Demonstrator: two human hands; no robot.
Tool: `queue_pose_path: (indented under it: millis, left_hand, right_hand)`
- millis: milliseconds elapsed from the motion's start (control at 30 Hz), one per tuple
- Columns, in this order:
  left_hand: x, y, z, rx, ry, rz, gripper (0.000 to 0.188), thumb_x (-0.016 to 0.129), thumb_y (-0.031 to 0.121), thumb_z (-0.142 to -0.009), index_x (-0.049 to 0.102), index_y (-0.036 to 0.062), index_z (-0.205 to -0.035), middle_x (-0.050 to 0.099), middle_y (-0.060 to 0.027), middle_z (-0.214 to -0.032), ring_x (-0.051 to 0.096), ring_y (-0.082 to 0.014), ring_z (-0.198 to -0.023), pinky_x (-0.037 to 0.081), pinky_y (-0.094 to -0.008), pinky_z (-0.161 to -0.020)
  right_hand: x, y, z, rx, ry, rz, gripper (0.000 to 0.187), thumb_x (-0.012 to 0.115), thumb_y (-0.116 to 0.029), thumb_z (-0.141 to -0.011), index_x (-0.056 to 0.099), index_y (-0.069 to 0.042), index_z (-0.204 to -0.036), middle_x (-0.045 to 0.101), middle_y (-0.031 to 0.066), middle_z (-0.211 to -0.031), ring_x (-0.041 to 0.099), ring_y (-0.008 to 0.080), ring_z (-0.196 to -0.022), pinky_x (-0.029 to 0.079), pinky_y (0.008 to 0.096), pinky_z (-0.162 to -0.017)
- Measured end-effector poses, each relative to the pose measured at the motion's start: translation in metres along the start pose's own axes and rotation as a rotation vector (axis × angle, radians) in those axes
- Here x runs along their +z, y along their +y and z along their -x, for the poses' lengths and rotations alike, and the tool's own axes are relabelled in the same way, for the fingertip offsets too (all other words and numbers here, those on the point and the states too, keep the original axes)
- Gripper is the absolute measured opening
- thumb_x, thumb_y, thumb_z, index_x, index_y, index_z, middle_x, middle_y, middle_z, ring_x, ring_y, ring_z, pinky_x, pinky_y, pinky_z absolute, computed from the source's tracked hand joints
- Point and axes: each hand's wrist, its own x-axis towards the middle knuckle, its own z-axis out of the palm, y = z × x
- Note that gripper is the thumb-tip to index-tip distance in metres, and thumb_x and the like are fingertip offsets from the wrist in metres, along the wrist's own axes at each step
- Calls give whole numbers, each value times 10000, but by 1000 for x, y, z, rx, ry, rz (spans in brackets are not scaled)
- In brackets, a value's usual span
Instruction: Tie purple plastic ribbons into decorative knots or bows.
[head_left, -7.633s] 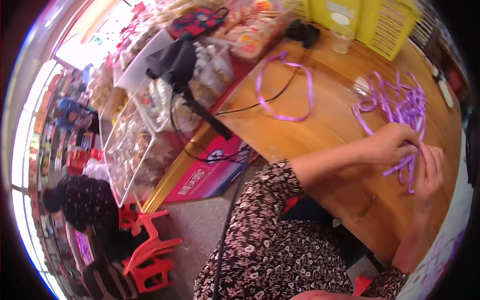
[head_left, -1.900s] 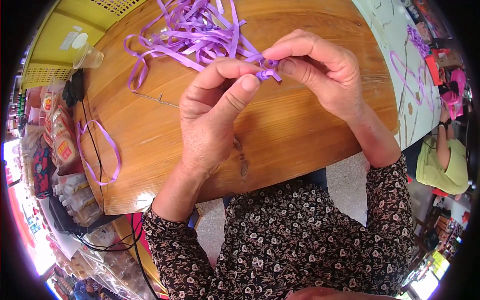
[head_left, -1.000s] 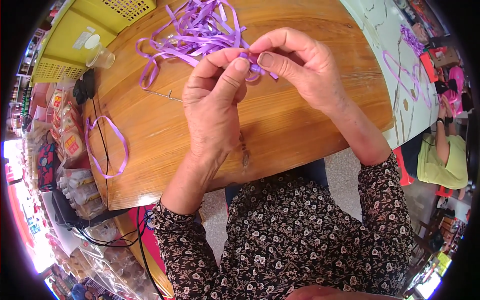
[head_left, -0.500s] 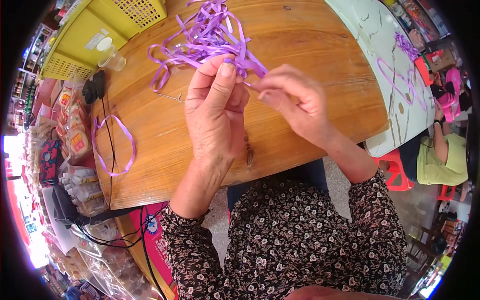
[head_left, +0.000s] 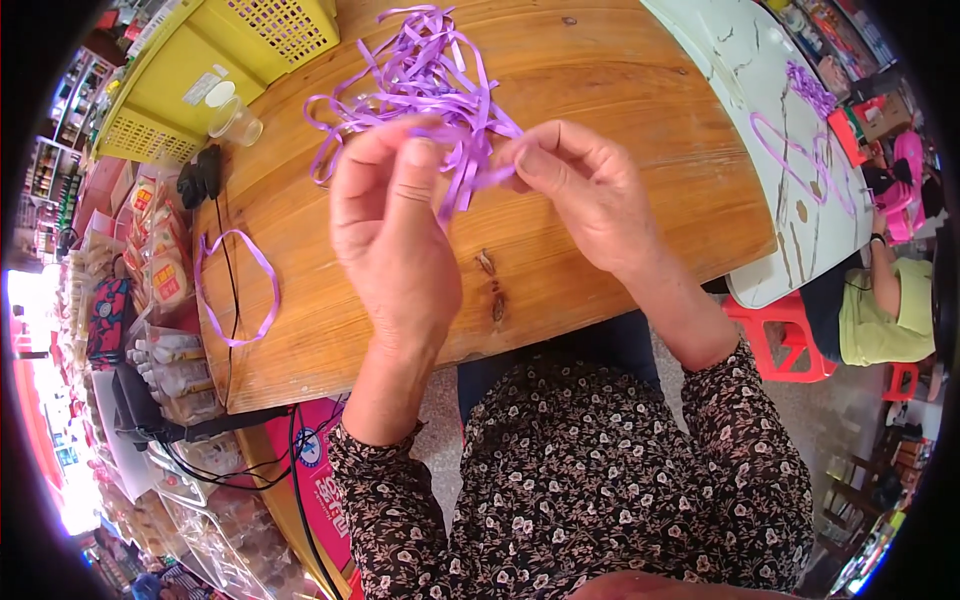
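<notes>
A purple ribbon [head_left: 490, 178] is stretched between my two hands above the wooden table. My left hand [head_left: 398, 235] pinches one part of it between thumb and fingers, its fingertips slightly blurred. Thumb and forefinger of my right hand [head_left: 592, 190] are closed on the ribbon's other side. Just beyond my hands lies a tangled pile of purple ribbon [head_left: 430, 62]; some strands pass behind my fingers, and I cannot tell whether they join the held piece. A separate ribbon loop [head_left: 272, 305] rests near the table's left edge.
Far left stand a yellow crate [head_left: 175, 70] and a clear plastic cup [head_left: 240, 128]. A black corded device [head_left: 203, 175] lies by packaged goods [head_left: 160, 265]. At right, a co-worker [head_left: 890, 315] sits by a white marble-patterned table [head_left: 745, 90] and a red stool [head_left: 785, 335].
My hands have drawn apart, the left moving left and slightly toward me, with ribbon now stretched between them. The thin metal piece seen earlier beside my left hand is now hidden.
</notes>
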Motion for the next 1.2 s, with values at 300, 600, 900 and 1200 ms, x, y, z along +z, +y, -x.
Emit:
queue_pose_path:
  millis: [300,600,900,1200]
  left_hand:
    - [-27,51,-46,133,-239,353,171,439,104,-945,536,12,-1052,594,-131,-1018,562,-234,-941,430,-449,-887]
    - [6,19,-2,-115,-252,-316,230,596,-22,-847,598,-5,-1076,629,-31,-872,568,-79,-745,450,-206,-684]
    - [4,0,5,-351,-234,-104,158,622,-4,-835,642,8,-991,644,-42,-917,576,-92,-809,445,-207,-770]
    - [1,-14,9,-140,-278,-164,139,636,-52,-806,649,-7,-936,606,-49,-913,551,-98,-837,444,-210,-760]
  right_hand:
    - [-24,-38,11,-49,-91,-53,145,554,-78,-894,587,32,-982,638,144,-917,622,192,-813,514,310,-726]
    - [-34,-59,13,-386,-73,632,268,556,-14,-878,584,36,-1139,598,64,-895,579,122,-790,472,236,-693]
    - [-31,-44,18,-337,38,495,250,607,107,-792,582,57,-1036,598,97,-951,605,145,-881,498,243,-794]
    - [-20,-40,11,-416,-27,580,225,614,114,-781,593,59,-998,606,119,-957,603,179,-850,496,260,-763]
